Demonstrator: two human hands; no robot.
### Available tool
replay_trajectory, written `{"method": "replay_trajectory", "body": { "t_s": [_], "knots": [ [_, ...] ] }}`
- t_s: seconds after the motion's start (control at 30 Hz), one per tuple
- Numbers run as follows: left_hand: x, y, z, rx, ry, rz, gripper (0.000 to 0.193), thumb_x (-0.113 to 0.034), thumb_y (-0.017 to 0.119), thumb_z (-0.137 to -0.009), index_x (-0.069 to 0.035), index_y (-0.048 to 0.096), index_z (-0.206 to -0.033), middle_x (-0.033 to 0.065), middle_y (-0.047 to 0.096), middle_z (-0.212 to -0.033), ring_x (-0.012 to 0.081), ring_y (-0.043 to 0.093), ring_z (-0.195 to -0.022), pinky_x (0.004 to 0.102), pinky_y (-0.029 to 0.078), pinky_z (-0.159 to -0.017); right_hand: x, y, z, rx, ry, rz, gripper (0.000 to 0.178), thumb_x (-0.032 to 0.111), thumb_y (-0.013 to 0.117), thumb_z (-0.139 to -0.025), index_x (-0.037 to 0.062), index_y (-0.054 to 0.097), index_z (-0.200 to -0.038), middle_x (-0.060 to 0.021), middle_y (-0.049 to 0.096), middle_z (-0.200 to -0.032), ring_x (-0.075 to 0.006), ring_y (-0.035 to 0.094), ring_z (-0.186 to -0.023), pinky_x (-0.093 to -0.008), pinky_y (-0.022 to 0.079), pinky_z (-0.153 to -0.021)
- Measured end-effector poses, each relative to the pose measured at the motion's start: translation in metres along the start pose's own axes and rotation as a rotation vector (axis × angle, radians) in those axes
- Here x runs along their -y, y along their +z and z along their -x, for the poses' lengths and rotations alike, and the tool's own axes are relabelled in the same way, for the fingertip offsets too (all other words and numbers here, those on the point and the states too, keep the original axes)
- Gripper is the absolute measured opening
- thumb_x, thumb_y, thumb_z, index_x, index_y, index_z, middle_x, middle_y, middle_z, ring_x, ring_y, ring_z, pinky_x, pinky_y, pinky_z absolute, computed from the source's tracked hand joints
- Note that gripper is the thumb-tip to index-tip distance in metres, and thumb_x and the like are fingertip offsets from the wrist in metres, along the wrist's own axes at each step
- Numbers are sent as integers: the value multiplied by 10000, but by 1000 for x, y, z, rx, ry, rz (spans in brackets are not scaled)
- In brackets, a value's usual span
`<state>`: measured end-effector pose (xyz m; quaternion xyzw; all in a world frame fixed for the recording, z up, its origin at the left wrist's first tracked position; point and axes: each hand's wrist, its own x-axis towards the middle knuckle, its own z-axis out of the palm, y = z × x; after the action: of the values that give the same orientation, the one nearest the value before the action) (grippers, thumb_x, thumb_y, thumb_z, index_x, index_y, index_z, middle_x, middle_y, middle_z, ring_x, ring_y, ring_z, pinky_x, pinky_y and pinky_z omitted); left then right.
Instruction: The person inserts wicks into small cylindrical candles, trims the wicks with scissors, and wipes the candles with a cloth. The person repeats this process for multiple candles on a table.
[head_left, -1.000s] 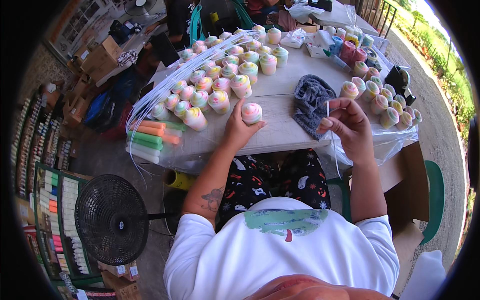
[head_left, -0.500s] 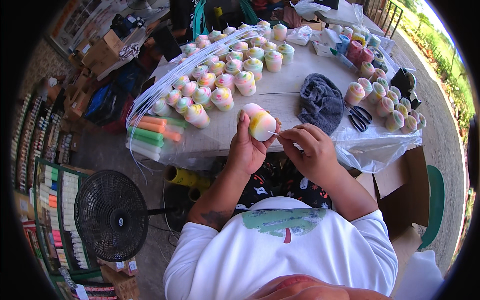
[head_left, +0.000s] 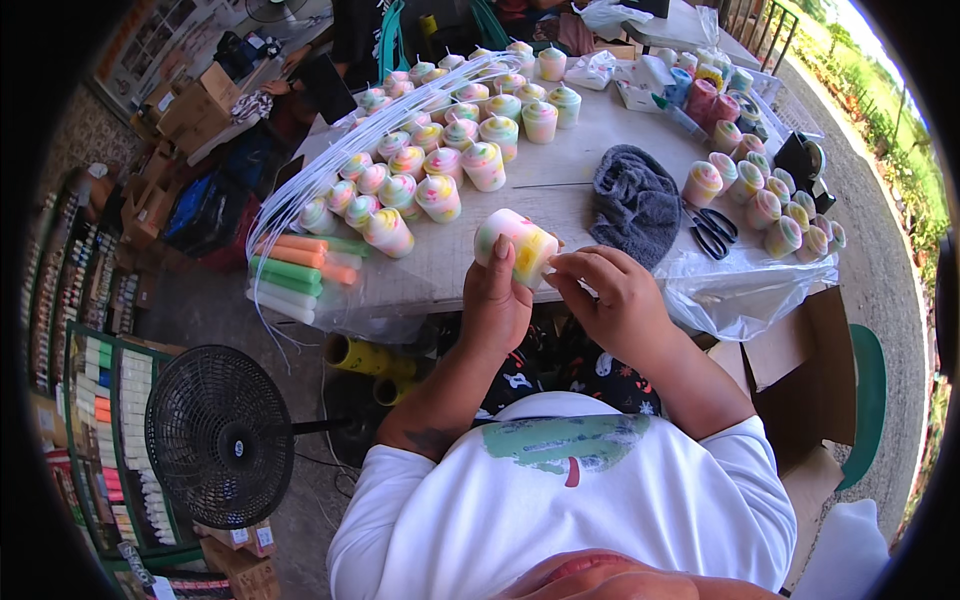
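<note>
My left hand (head_left: 497, 300) is wrapped round a pastel candle (head_left: 510, 232) with pink, yellow and white swirls, held tilted above the table's near edge. Its flat base faces right. At that base, the fingertips of my right hand (head_left: 612, 292) are pinched together on the wick, which they now almost wholly hide. Beyond my left hand stand several similar candles (head_left: 438, 198) with wicks upright from their swirled tops. Long white wicks (head_left: 330, 160) lie in a bundle across and beside them.
A dark grey cloth (head_left: 635, 208) and black-handled scissors (head_left: 713, 233) lie on the table (head_left: 560, 170) to the right, near more small candles (head_left: 765, 208). Coloured wax sticks (head_left: 290, 268) are at the left edge. A black fan (head_left: 220, 435) stands lower left, an open cardboard box (head_left: 805, 370) lower right.
The candle has turned in my left hand, so its side shows more and its base less. My right fingertips have come up to the base, covering the wick that stuck out before.
</note>
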<state>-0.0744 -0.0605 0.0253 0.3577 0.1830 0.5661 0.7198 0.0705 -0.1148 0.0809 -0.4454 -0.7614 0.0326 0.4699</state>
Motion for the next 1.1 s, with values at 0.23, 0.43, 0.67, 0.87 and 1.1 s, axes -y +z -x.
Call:
{"method": "replay_trajectory", "body": {
  "t_s": [0.23, 0.43, 0.67, 0.87, 1.1],
  "knots": [
    [-3, -1, -3, -98, 18, 67, 531, -459, 562, -924, -32, 470, -1225, 126, 598, -1111, 255, 598, -1059, 377, 486, -949, -3, -5, 23, 51, 561, -393, 204, 41, 722, -787, 34, 606, -955, -101, 648, -814, -230, 656, -781, -329, 507, -663],
    [5, 0, 1, -21, 54, -48, 489, -393, 584, -928, -16, 469, -1218, 124, 582, -1133, 263, 589, -1077, 420, 457, -988, -8, -2, 19, -4, 193, -81, 118, 39, 713, -788, 40, 627, -869, -87, 639, -777, -240, 652, -753, -335, 500, -628],
    [-1, 3, 0, -67, 87, 12, 463, -333, 608, -924, -6, 469, -1220, 110, 577, -1136, 234, 577, -1073, 392, 434, -988, -6, -4, 19, 1, 284, -197, 102, 13, 702, -806, 9, 646, -891, -91, 657, -781, -202, 650, -706, -292, 491, -602],
    [6, 6, 1, -24, 110, -66, 466, -309, 626, -912, 1, 463, -1218, 148, 575, -1146, 256, 579, -1071, 392, 424, -999, -16, -5, 25, 29, 187, -99, 106, 28, 698, -792, 26, 644, -883, -98, 639, -773, -248, 631, -701, -335, 492, -621],
    [7, 11, 6, 8, 111, -164, 436, -240, 634, -909, -22, 452, -1241, 132, 569, -1146, 224, 560, -1079, 368, 413, -983, -13, -2, 19, 17, 170, -66, 94, 25, 688, -819, 10, 640, -898, -88, 653, -812, -192, 635, -695, -292, 494, -603]
  ]
}}
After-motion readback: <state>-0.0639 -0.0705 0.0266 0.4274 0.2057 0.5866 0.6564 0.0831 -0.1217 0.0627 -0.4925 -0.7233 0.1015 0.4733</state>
